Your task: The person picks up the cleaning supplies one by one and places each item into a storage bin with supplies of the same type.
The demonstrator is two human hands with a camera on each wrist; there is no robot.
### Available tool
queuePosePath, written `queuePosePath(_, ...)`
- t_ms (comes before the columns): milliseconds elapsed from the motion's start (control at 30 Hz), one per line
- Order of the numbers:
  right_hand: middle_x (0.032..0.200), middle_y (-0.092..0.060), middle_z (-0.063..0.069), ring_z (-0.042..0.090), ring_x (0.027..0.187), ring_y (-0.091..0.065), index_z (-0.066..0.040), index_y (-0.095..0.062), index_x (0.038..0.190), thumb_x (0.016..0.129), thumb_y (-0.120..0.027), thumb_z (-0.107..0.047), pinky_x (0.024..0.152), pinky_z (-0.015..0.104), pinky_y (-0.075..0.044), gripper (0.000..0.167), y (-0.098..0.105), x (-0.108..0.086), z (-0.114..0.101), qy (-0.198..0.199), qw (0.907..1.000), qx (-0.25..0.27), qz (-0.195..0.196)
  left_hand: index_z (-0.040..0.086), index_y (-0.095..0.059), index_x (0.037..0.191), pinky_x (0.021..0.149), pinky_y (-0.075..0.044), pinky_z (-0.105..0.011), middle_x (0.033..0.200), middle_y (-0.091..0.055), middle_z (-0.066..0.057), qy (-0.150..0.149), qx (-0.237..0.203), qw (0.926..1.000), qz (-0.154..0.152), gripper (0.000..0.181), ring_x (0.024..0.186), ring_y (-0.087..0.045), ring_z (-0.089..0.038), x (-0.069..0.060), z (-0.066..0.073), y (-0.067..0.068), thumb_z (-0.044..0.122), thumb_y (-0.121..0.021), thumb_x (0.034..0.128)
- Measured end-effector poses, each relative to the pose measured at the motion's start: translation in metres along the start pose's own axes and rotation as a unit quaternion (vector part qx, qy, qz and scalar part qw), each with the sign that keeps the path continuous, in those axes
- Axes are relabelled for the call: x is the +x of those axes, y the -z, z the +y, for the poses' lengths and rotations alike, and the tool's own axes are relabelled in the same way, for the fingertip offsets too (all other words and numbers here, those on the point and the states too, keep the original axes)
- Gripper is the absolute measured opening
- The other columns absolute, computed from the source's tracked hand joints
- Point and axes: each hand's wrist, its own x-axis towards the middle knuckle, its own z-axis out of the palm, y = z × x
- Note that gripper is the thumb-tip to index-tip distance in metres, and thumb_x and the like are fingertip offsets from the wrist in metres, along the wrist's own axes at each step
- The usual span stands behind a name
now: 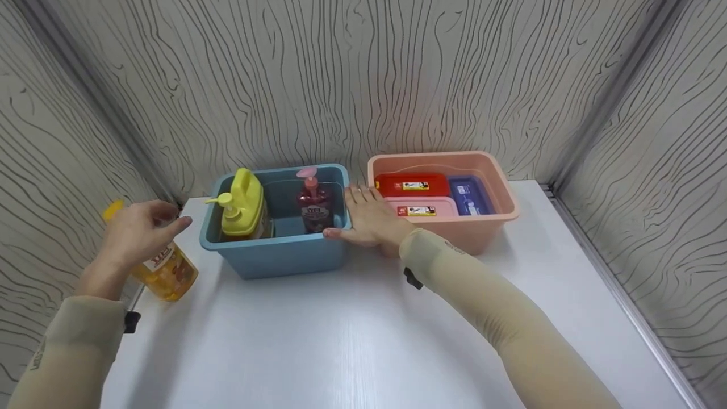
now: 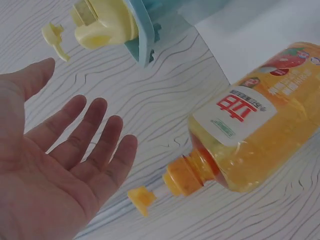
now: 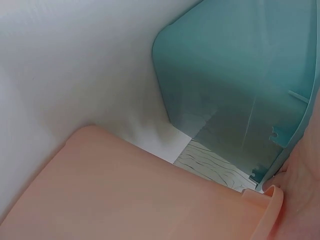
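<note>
My left hand (image 1: 133, 230), its fingers spread loosely, is beside an orange pump bottle (image 1: 173, 278) that stands left of the blue bin (image 1: 284, 260). The left wrist view shows the palm bare and a gap between the fingers and the bottle's yellow pump (image 2: 142, 197). With fingers extended, my right hand (image 1: 372, 218) rests at the blue bin's right rim, its thumb over the front corner. Inside that bin stand a yellow pump jug (image 1: 241, 224) and a dark red pump bottle (image 1: 313, 207) with a pink pump. Most of the right hand lies outside the right wrist view.
Close by on the right is a pink bin (image 1: 474, 236) holding a red-lidded box (image 1: 392, 184), a pink-lidded box (image 1: 443, 204) and a blue-lidded box (image 1: 468, 193). Both bins stand on a white table (image 1: 318, 335), near a wood-patterned back wall (image 1: 318, 79). Similar panels flank the table.
</note>
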Motion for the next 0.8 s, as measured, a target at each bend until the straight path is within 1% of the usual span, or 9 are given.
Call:
queuePosePath(267,0.192,-0.009,0.014,0.038,0.18,-0.008,-0.007,-0.007,0.181,0.094,-0.037,-0.097,0.147,0.056,-0.004,0.129,0.0,0.001,0.0,0.007,0.9999,-0.006,0.008,-0.005,-0.067,0.142,0.093,-0.065,-0.064,0.134,-0.071,-0.037,0.015,0.007,0.9998,0.006,0.065,0.118,-0.069,-0.052,-0.008,-0.02,0.006,0.052,-0.063,0.1124)
queuePosePath(400,0.192,-0.01,0.015,0.038,0.18,-0.009,-0.007,-0.007,0.181,0.095,-0.038,-0.096,0.147,0.056,-0.005,0.128,-0.001,0.002,0.0,0.009,0.9999,-0.005,0.009,-0.008,-0.066,0.142,0.089,-0.066,-0.063,0.133,-0.072,-0.038,0.014,0.017,0.9997,0.014,0.064,0.116,-0.071,-0.054,-0.012,-0.03,0.007,0.049,-0.063,0.1126)
queuePosePath(533,0.192,-0.009,0.015,0.038,0.18,-0.008,-0.008,-0.006,0.181,0.095,-0.039,-0.096,0.147,0.057,-0.004,0.128,-0.001,0.002,0.001,0.007,0.9999,0.003,0.01,-0.009,-0.067,0.139,0.083,-0.066,-0.06,0.131,-0.073,-0.04,0.016,0.029,0.9992,0.023,0.063,0.112,-0.072,-0.054,-0.015,-0.039,0.007,0.048,-0.064,0.1121)
queuePosePath(667,0.192,-0.007,0.014,0.038,0.18,-0.006,-0.009,-0.005,0.182,0.094,-0.039,-0.098,0.147,0.058,-0.003,0.129,-0.002,0.002,0.001,0.004,0.9999,0.01,0.007,-0.012,-0.067,0.137,0.079,-0.066,-0.055,0.13,-0.073,-0.041,0.026,0.038,0.9986,0.025,0.062,0.108,-0.073,-0.053,-0.018,-0.049,0.007,0.044,-0.064,0.1119)
queuePosePath(800,0.193,-0.006,0.012,0.038,0.18,-0.006,-0.01,-0.004,0.182,0.094,-0.037,-0.099,0.147,0.057,-0.003,0.13,-0.003,0.002,0.002,0.001,1.0,0.006,0.007,-0.013,-0.068,0.133,0.068,-0.06,-0.04,0.126,-0.075,-0.04,0.035,0.052,0.9975,0.031,0.062,0.103,-0.074,-0.051,-0.022,-0.06,0.009,0.045,-0.064,0.1111)
